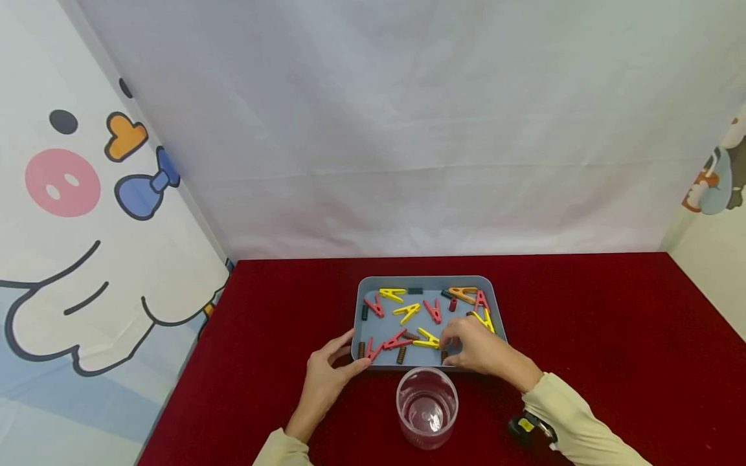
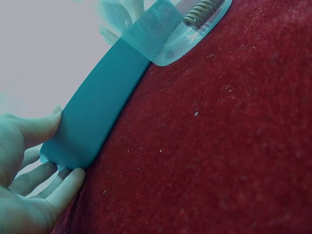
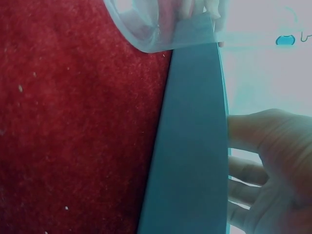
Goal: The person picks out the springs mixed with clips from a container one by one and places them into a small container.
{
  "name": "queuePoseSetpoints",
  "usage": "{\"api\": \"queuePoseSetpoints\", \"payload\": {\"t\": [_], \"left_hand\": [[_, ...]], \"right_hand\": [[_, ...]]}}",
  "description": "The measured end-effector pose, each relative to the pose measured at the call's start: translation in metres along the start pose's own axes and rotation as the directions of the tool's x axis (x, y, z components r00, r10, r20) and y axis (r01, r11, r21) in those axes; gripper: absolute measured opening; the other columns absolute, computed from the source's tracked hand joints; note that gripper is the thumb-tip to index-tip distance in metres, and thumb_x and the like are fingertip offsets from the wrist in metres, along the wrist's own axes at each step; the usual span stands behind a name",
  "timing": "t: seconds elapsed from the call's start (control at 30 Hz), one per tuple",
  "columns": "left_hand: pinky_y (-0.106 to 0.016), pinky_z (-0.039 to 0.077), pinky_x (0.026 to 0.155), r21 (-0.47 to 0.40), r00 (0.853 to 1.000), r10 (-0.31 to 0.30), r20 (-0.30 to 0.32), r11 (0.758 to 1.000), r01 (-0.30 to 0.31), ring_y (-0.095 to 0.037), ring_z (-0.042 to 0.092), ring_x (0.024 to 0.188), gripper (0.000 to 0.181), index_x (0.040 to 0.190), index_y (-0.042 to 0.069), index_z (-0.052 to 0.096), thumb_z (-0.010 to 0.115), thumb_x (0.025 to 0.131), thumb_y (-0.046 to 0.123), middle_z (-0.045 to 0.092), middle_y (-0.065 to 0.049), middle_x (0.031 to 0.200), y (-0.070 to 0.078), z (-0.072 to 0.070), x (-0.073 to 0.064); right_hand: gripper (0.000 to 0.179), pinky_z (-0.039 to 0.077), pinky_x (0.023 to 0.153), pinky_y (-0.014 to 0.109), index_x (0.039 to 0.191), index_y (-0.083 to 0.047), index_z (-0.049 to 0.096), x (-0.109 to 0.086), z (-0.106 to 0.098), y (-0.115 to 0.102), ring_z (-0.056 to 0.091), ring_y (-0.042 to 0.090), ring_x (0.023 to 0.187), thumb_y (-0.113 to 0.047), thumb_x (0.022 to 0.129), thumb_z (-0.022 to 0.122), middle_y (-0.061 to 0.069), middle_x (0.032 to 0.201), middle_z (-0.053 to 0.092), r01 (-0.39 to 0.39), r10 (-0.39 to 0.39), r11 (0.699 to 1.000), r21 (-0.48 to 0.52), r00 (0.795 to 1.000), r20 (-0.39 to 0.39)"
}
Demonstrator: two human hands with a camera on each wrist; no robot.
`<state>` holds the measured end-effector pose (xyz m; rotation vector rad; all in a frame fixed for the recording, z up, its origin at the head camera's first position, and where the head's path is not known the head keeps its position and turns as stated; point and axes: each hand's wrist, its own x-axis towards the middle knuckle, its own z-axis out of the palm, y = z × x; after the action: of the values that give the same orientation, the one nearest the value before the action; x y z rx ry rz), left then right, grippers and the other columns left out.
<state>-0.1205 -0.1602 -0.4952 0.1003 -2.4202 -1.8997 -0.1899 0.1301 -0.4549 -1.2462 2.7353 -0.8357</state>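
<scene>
My left hand (image 1: 326, 375) holds the near left corner of a grey-blue tray (image 1: 425, 283), thumb at the front rim and fingers round the side. Inside lie red, yellow and orange V-shaped plastic clip halves, such as a yellow one (image 1: 408, 312), and several short coil springs, such as a brown one (image 1: 401, 355). Over the tray's near right part, my right hand (image 1: 474, 346) reaches down, fingers and thumb apart around a dark spring (image 1: 444, 356). In the right wrist view its fingers (image 3: 246, 170) are partly behind the tray wall.
A clear plastic cup (image 1: 427, 440) stands close in front of the tray on the red cloth (image 1: 280, 304). A spring (image 2: 202, 13) shows through the cup in the left wrist view. A small black device (image 1: 520, 427) is by the right sleeve. White fabric (image 1: 408, 129) hangs behind.
</scene>
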Motion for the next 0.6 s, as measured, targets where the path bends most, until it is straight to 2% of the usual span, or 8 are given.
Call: {"api": "queuePoseSetpoints", "payload": {"t": [0.2, 0.6], "left_hand": [[-0.023, 0.048, 0.080, 0.009, 1.000, 0.008, -0.008, 1.000, -0.008, -0.024, 0.056, 0.111, 0.065, 0.132, 0.013, 0.057, 0.083, 0.074, 0.022, 0.057, -0.009, 0.129, 0.0020, -0.0001, -0.0015], [-0.027, 0.048, 0.082, 0.014, 1.000, 0.012, -0.017, 1.000, -0.012, -0.024, 0.057, 0.110, 0.067, 0.132, 0.013, 0.058, 0.084, 0.072, 0.025, 0.058, -0.008, 0.127, 0.0015, -0.0002, -0.0015]], "right_hand": [[0.017, 0.045, 0.060, 0.024, 0.076, -0.008, 0.072, 0.0015, 0.0007, -0.0001, 0.055, 0.012, 0.068, -0.009, 0.066, 0.086, -0.002, 0.077, 0.064, -0.003, 0.003, 1.000, -0.002, 1.000, -0.002], [0.016, 0.043, 0.057, 0.023, 0.074, -0.007, 0.072, 0.0053, 0.0024, 0.0009, 0.053, 0.010, 0.065, -0.007, 0.065, 0.085, -0.002, 0.073, 0.065, 0.006, -0.006, 1.000, 0.006, 1.000, 0.001]]}}
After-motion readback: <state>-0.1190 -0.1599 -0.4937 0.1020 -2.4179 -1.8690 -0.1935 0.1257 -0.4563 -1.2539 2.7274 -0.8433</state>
